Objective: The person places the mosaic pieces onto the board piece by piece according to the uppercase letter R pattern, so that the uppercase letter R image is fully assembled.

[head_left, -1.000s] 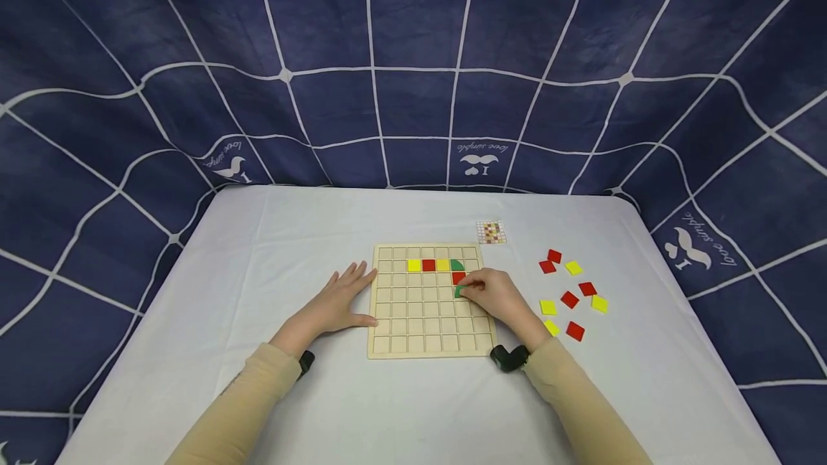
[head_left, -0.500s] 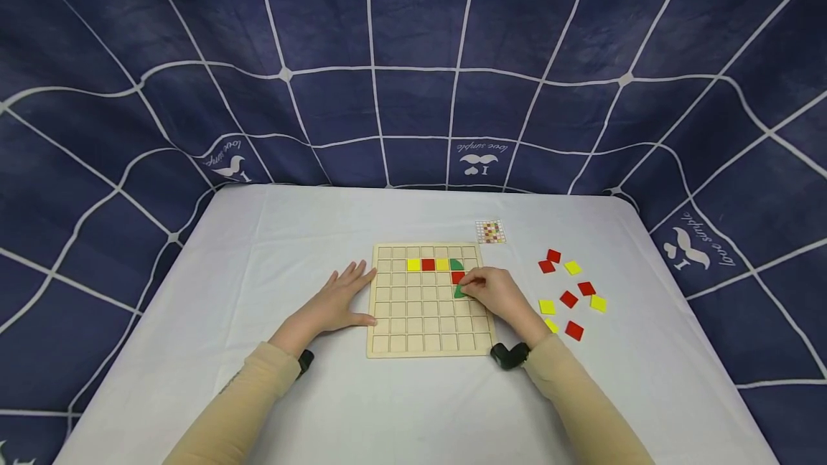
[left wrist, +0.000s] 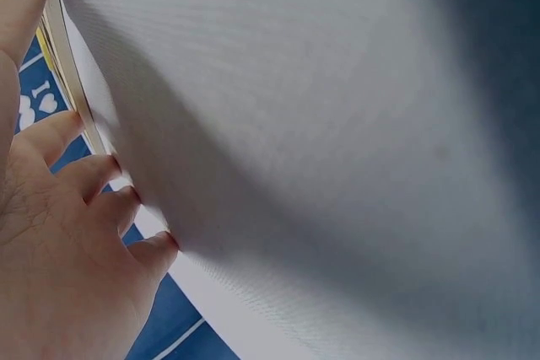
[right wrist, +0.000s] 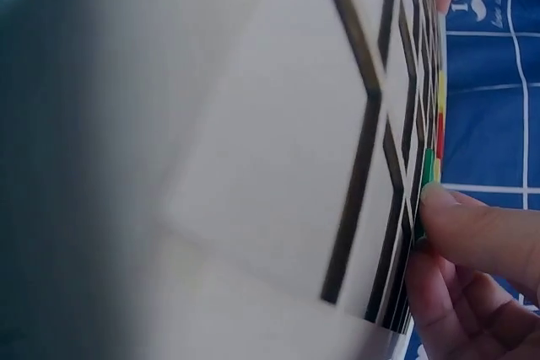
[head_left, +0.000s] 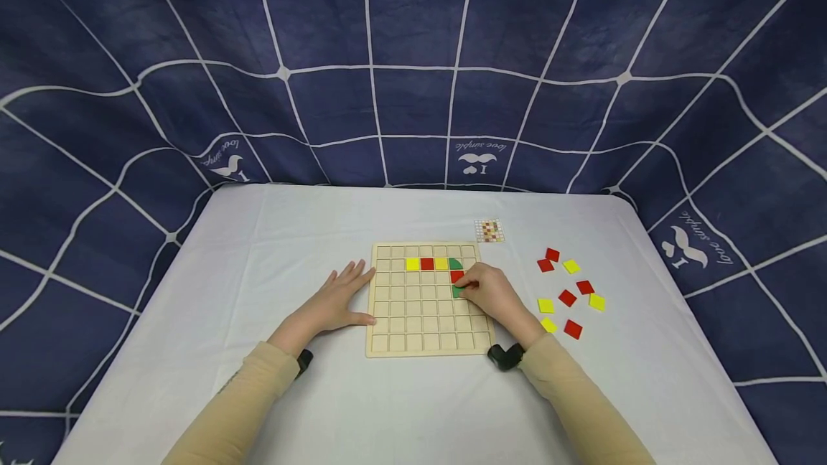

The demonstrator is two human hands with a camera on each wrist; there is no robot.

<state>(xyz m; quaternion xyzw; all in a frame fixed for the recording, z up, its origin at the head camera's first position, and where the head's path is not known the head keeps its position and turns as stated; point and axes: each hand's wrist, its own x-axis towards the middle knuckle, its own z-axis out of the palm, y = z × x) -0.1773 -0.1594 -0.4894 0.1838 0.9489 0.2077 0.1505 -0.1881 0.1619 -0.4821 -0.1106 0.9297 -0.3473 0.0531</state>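
Left hand (head_left: 332, 303) flat, palm down, fingers (left wrist: 101, 176) straight and slightly spread, thumb out to side. Right hand (head_left: 494, 294) knuckles up, fingers (right wrist: 472, 225) curled, thumb and forefinger pinched together at tips. Both forearms in beige sleeves, angled inward from lower corners. Dark band at each wrist.

A dark blue cloth backdrop (head_left: 413, 56) crossed by white lines fills the upper frame and wraps down both sides; small white bird prints and script dot it; below centre my table (head_left: 271, 235) wears a pale white cover; light falls evenly, with soft shadows.
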